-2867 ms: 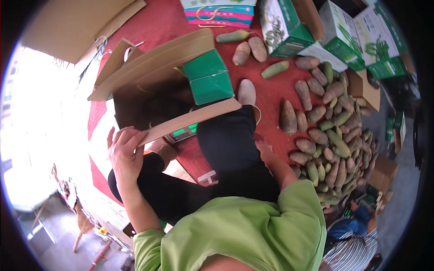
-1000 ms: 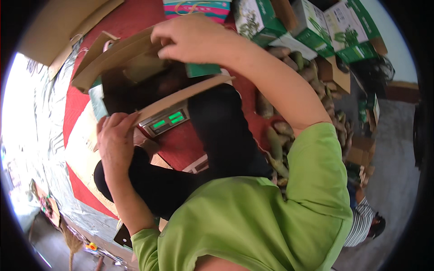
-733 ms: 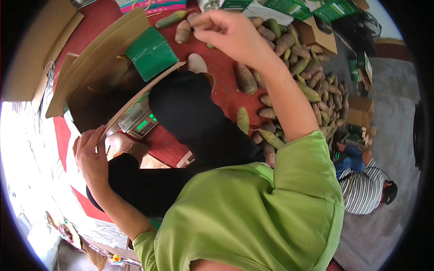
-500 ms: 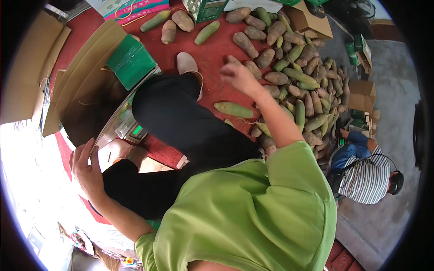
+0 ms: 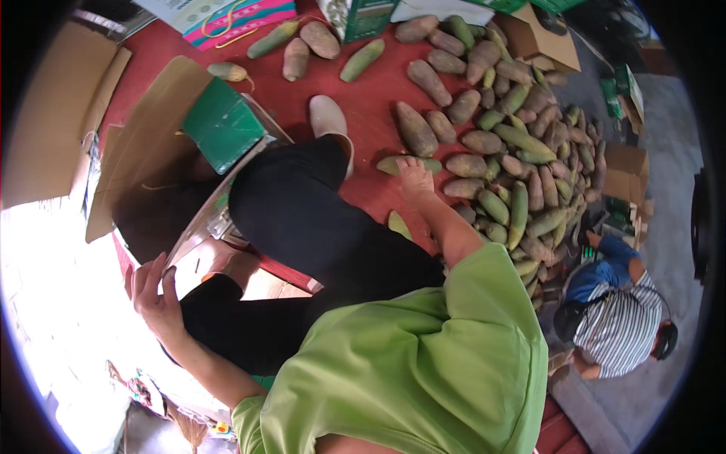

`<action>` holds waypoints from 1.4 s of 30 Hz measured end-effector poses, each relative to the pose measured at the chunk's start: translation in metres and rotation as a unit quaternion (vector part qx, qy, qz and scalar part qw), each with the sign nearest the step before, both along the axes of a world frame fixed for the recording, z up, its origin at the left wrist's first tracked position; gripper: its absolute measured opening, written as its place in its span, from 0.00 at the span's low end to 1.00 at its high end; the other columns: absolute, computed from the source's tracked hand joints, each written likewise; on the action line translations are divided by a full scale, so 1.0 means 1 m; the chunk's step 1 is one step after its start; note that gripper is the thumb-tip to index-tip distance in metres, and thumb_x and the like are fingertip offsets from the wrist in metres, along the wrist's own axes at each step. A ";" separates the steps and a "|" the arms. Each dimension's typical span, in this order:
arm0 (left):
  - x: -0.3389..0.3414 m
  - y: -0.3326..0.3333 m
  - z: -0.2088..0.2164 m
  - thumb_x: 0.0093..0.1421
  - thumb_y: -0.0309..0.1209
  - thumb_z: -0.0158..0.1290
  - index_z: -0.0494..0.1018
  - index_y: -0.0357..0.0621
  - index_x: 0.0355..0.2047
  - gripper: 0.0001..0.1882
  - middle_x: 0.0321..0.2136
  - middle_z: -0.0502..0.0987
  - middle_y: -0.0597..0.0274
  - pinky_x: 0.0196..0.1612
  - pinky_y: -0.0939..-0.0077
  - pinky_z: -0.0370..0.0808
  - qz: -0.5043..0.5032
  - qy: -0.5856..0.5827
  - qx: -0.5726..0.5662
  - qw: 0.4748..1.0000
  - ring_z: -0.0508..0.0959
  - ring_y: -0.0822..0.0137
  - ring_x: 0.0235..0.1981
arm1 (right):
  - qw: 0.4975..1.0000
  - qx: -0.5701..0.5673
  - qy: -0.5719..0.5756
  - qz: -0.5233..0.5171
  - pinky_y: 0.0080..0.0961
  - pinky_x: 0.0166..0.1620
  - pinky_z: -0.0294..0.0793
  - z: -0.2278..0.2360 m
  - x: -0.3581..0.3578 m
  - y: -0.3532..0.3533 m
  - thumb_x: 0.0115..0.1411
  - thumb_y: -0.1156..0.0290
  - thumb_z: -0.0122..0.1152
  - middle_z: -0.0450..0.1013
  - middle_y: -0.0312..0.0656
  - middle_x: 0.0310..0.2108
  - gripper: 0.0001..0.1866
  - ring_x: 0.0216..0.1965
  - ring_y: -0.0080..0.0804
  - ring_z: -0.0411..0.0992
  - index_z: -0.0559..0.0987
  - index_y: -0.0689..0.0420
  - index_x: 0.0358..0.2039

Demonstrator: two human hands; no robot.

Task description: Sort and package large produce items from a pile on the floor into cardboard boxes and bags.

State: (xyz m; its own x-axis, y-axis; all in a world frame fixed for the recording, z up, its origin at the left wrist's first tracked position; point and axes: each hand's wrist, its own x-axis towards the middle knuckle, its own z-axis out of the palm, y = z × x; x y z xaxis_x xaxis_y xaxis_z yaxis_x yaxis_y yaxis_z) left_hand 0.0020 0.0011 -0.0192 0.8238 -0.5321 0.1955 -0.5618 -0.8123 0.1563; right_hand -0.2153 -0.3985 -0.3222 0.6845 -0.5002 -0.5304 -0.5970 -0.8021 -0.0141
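Observation:
My right hand point(image 5: 417, 180) reaches down to the red floor, fingers closed over a long green radish point(image 5: 392, 164) lying at the near-left side of a large pile. My left hand point(image 5: 157, 297) grips the near rim of an open cardboard box point(image 5: 140, 159), the thumb on one side and the fingers on the other. The box stands tilted beside my left leg, its green flap point(image 5: 225, 125) raised; its dark inside cannot be made out. Another green radish point(image 5: 398, 225) lies by my knee, partly hidden.
Brown, earth-coated and green radishes point(image 5: 522, 144) form the pile at right. Several lie loose at the top, and one point(image 5: 229, 72) behind the box. Cartons point(image 5: 533, 38) and a gift box point(image 5: 234, 19) line the far edge. A person in a striped shirt point(image 5: 616, 333) crouches at right.
My right hand has come down from hovering over the floor onto the green radish. The box's flaps have shifted, and a radish behind them shows now. My left hand keeps the rim.

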 end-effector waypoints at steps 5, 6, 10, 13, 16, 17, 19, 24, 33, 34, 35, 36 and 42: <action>-0.001 -0.011 0.005 0.42 0.23 0.59 0.79 0.38 0.31 0.13 0.27 0.77 0.58 0.53 0.62 0.64 0.016 0.022 -0.027 0.999 0.75 0.59 0.34 | 0.994 -0.059 -0.055 0.074 0.39 0.52 0.66 -0.026 0.024 -0.010 0.53 0.69 0.55 0.61 0.36 0.56 0.28 0.58 0.36 0.60 0.64 0.47 0.57; 0.000 -0.015 0.006 0.41 0.23 0.60 0.79 0.38 0.30 0.13 0.27 0.77 0.58 0.54 0.62 0.64 0.021 0.042 -0.047 0.998 0.76 0.59 0.33 | 0.994 -0.051 -0.037 0.092 0.40 0.52 0.65 -0.026 0.025 -0.010 0.54 0.69 0.55 0.62 0.37 0.56 0.28 0.59 0.36 0.59 0.63 0.47 0.57; 0.001 -0.015 0.012 0.39 0.25 0.61 0.79 0.39 0.29 0.12 0.25 0.76 0.59 0.54 0.60 0.64 0.016 0.029 -0.045 0.998 0.76 0.61 0.30 | 0.991 -0.038 0.051 0.118 0.42 0.51 0.65 -0.044 0.026 -0.008 0.57 0.66 0.52 0.66 0.39 0.52 0.21 0.59 0.37 0.59 0.69 0.47 0.52; 0.002 -0.010 0.008 0.39 0.27 0.61 0.79 0.40 0.27 0.11 0.23 0.75 0.60 0.54 0.60 0.65 0.023 0.018 -0.052 0.998 0.76 0.61 0.28 | 0.979 -0.086 0.053 0.179 0.41 0.49 0.65 -0.042 0.022 0.004 0.59 0.66 0.48 0.67 0.38 0.48 0.14 0.55 0.37 0.63 0.73 0.47 0.46; 0.003 -0.010 0.008 0.39 0.28 0.61 0.79 0.40 0.27 0.11 0.22 0.74 0.60 0.54 0.59 0.65 0.018 0.018 -0.067 0.997 0.75 0.61 0.28 | 0.986 -0.063 0.059 0.140 0.42 0.49 0.65 -0.056 0.008 0.011 0.59 0.66 0.48 0.68 0.38 0.47 0.13 0.53 0.36 0.64 0.73 0.48 0.45; 0.002 -0.009 0.010 0.40 0.28 0.61 0.79 0.41 0.27 0.11 0.23 0.74 0.61 0.54 0.58 0.65 0.018 0.024 -0.069 0.997 0.75 0.61 0.28 | 0.985 -0.061 0.073 0.146 0.41 0.49 0.65 -0.055 0.005 0.012 0.59 0.65 0.49 0.67 0.38 0.47 0.13 0.53 0.36 0.64 0.73 0.48 0.45; 0.001 -0.008 0.013 0.40 0.29 0.62 0.79 0.41 0.28 0.12 0.24 0.75 0.61 0.54 0.58 0.64 0.021 0.027 -0.075 0.997 0.76 0.61 0.28 | 0.982 -0.063 0.085 0.156 0.41 0.48 0.66 -0.045 0.009 0.012 0.58 0.65 0.51 0.67 0.38 0.47 0.13 0.53 0.36 0.64 0.72 0.48 0.44; -0.004 -0.006 0.013 0.44 0.31 0.61 0.79 0.46 0.34 0.15 0.30 0.77 0.62 0.59 0.54 0.59 0.058 0.079 -0.029 0.995 0.77 0.60 0.34 | 0.996 -0.079 -0.001 0.036 0.39 0.46 0.70 -0.012 0.011 -0.006 0.49 0.67 0.62 0.68 0.40 0.45 0.20 0.50 0.39 0.67 0.70 0.51 0.44; -0.013 0.005 0.009 0.46 0.34 0.60 0.78 0.54 0.39 0.17 0.44 0.75 0.57 0.62 0.50 0.53 0.116 0.081 0.023 0.990 0.70 0.50 0.53 | 0.811 0.287 -0.454 -0.231 0.27 0.48 0.68 0.073 0.037 -0.059 0.48 0.78 0.65 0.70 0.43 0.44 0.26 0.44 0.32 0.69 0.68 0.63 0.49; -0.013 0.007 0.009 0.46 0.33 0.60 0.78 0.55 0.40 0.18 0.46 0.74 0.56 0.63 0.48 0.51 0.117 0.084 0.025 0.989 0.68 0.48 0.54 | 0.772 0.327 -0.480 -0.259 0.25 0.48 0.67 0.098 0.049 -0.058 0.49 0.79 0.64 0.70 0.42 0.44 0.25 0.44 0.29 0.68 0.68 0.64 0.48; -0.014 0.009 0.009 0.45 0.33 0.60 0.77 0.55 0.41 0.19 0.48 0.72 0.56 0.63 0.47 0.49 0.120 0.086 0.028 0.989 0.66 0.46 0.56 | 0.776 0.305 -0.506 -0.220 0.25 0.48 0.67 0.127 0.066 -0.054 0.51 0.80 0.62 0.70 0.41 0.43 0.23 0.44 0.28 0.68 0.68 0.63 0.49; -0.015 0.011 0.010 0.45 0.33 0.60 0.77 0.55 0.41 0.19 0.48 0.72 0.56 0.63 0.47 0.49 0.121 0.087 0.025 0.989 0.66 0.46 0.56 | 0.778 0.281 -0.532 -0.180 0.25 0.48 0.67 0.158 0.083 -0.050 0.53 0.80 0.61 0.70 0.40 0.43 0.22 0.44 0.27 0.68 0.68 0.63 0.49; -0.015 0.017 0.012 0.45 0.32 0.60 0.79 0.59 0.40 0.18 0.53 0.70 0.55 0.64 0.49 0.48 0.148 0.077 0.031 0.985 0.63 0.49 0.59 | 0.652 0.422 -0.624 -0.091 0.28 0.55 0.64 0.312 0.160 0.003 0.51 0.84 0.60 0.67 0.42 0.49 0.27 0.50 0.30 0.66 0.65 0.64 0.53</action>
